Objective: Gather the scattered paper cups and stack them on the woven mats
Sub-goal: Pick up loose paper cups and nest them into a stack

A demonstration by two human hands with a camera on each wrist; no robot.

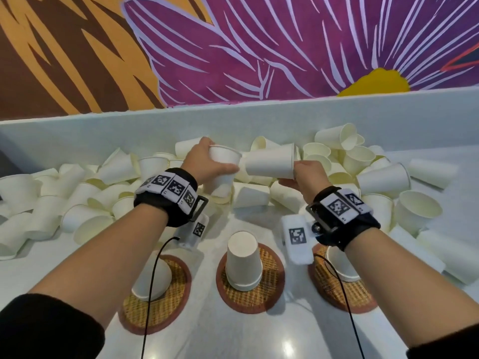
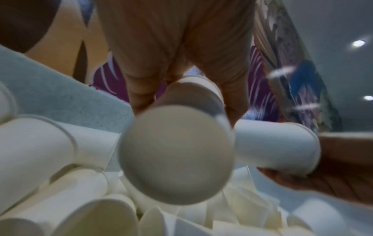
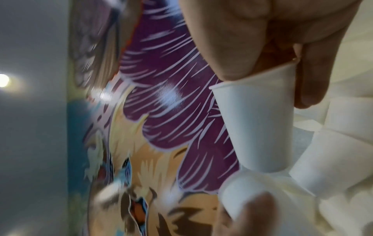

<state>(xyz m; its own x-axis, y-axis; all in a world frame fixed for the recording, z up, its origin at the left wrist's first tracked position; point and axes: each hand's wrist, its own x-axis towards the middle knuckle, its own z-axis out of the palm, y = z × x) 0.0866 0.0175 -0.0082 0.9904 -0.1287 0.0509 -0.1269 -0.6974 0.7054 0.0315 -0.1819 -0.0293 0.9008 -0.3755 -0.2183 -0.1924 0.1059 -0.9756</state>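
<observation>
My left hand grips a white paper cup above the pile, mouth up; its round base fills the left wrist view. Just to its right, my right hand pinches the rim of a second cup lying sideways, its base pointing at the left cup. In the right wrist view this cup hangs between thumb and fingers. Three woven mats lie near me: left, centre, right. Each carries an upturned cup; the centre one is in full sight.
Several loose cups lie heaped across the back of the white table, from the left edge to the far right. A low grey wall and a painted mural stand behind. Cables run from both wrist cameras.
</observation>
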